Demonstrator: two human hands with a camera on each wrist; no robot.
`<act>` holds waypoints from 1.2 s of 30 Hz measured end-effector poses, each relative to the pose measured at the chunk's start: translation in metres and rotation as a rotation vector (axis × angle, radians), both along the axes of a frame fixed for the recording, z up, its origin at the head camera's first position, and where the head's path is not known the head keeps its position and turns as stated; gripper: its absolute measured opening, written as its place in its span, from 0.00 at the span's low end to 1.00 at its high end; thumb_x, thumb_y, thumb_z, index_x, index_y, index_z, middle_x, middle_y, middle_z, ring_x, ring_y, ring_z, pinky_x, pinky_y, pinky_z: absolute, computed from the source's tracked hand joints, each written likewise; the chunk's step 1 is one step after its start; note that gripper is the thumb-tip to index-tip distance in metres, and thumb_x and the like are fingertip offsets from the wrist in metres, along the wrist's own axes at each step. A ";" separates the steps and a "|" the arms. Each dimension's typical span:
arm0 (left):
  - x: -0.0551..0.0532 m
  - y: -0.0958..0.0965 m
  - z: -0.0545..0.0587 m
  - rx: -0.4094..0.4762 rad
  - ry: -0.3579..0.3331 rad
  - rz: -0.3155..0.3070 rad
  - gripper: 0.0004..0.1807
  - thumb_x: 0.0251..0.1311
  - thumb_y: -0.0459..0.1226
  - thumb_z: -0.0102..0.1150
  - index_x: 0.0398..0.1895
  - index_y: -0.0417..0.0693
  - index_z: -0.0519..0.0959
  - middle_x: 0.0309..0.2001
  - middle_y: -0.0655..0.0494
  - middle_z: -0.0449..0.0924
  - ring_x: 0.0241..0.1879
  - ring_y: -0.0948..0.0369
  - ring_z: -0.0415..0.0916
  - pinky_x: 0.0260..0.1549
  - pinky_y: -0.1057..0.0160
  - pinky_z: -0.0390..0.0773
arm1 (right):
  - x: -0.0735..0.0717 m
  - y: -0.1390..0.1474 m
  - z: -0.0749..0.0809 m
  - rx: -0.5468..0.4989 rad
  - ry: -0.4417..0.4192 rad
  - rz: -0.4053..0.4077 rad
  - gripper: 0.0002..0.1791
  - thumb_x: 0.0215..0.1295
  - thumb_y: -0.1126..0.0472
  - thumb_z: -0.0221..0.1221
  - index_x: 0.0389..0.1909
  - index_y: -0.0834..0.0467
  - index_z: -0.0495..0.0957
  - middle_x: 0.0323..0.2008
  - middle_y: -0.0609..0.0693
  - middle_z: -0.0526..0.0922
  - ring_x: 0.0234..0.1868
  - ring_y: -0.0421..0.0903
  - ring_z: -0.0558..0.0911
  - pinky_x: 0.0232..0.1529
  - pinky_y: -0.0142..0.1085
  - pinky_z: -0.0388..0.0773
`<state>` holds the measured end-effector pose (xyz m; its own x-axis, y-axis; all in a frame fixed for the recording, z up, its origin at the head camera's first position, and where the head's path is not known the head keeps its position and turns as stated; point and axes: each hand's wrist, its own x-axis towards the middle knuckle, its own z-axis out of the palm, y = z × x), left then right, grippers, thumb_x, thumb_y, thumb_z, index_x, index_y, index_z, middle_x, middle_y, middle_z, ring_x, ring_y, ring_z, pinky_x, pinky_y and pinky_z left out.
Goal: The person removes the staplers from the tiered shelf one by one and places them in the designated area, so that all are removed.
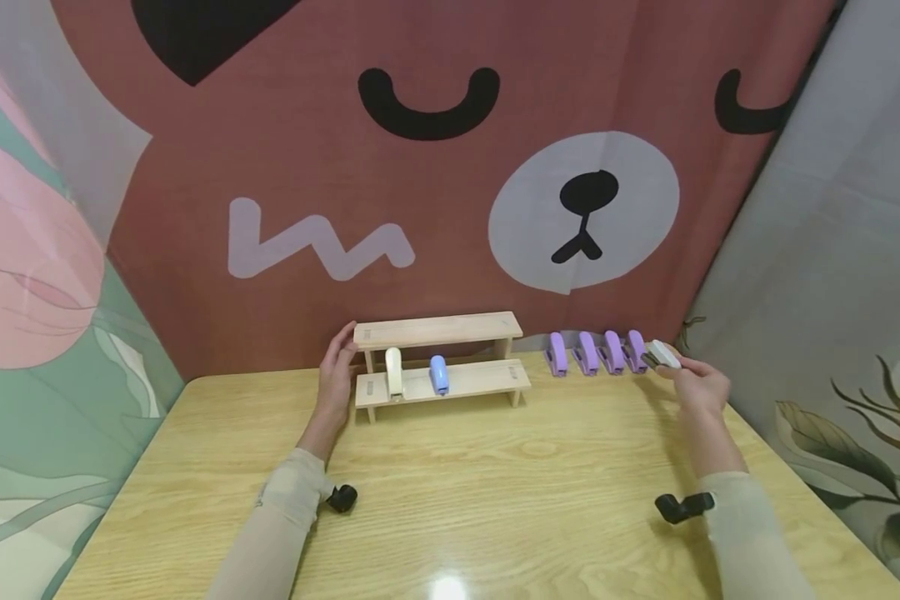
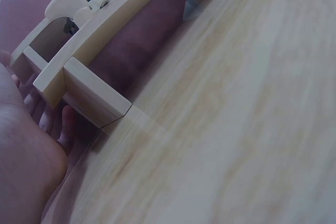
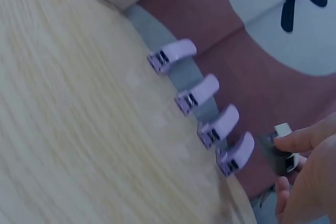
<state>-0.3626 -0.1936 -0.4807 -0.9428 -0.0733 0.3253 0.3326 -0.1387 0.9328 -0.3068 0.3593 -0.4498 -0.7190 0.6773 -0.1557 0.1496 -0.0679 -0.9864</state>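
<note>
My right hand [image 1: 699, 385] pinches a small white stapler [image 1: 663, 354] between thumb and fingers, at the right end of a row of purple staplers [image 1: 612, 353]. The right wrist view shows the held stapler [image 3: 283, 150] with a pale top and dark lower part, close beside the last purple one [image 3: 236, 156]. My left hand [image 1: 335, 379] rests along the left end of a two-step wooden rack [image 1: 487, 379], fingers reaching toward its back. On the rack's lower step stand a cream stapler [image 1: 394, 373] and, to its right, a blue stapler [image 1: 439, 375].
The rack's upper step [image 1: 438, 330] rises behind the lower one. Everything stands near the back edge of a wooden table [image 1: 495, 492], in front of a curtain [image 1: 307, 150] with a bear face. Black wrist camera mounts [image 1: 341, 498] stick out from both sleeves.
</note>
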 end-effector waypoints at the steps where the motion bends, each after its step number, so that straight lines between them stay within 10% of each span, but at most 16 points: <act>1: 0.001 0.000 0.001 0.002 -0.001 0.000 0.26 0.79 0.37 0.45 0.77 0.43 0.64 0.72 0.45 0.64 0.63 0.54 0.65 0.62 0.34 0.61 | 0.001 0.004 -0.002 0.012 -0.024 0.001 0.27 0.57 0.70 0.72 0.59 0.61 0.80 0.47 0.46 0.78 0.47 0.41 0.74 0.55 0.35 0.70; 13: -0.009 -0.002 -0.012 0.050 -0.003 -0.018 0.26 0.79 0.36 0.45 0.77 0.43 0.64 0.70 0.41 0.66 0.58 0.56 0.68 0.61 0.32 0.60 | 0.009 0.022 -0.023 0.280 -0.183 0.074 0.24 0.53 0.67 0.74 0.51 0.68 0.80 0.27 0.43 0.78 0.33 0.42 0.77 0.31 0.30 0.75; 21: -0.023 -0.003 -0.026 0.044 0.016 0.007 0.25 0.80 0.41 0.46 0.77 0.51 0.66 0.69 0.47 0.68 0.60 0.56 0.67 0.61 0.35 0.61 | 0.012 0.017 -0.029 0.429 -0.241 0.130 0.23 0.48 0.69 0.74 0.46 0.72 0.80 0.34 0.55 0.81 0.39 0.52 0.75 0.25 0.29 0.73; 36: -0.022 -0.001 -0.026 0.036 0.028 0.006 0.25 0.80 0.42 0.46 0.77 0.52 0.66 0.73 0.52 0.65 0.62 0.57 0.65 0.61 0.35 0.62 | 0.007 0.017 -0.038 0.575 -0.257 0.184 0.26 0.52 0.61 0.74 0.47 0.72 0.77 0.42 0.66 0.79 0.47 0.62 0.72 0.37 0.42 0.71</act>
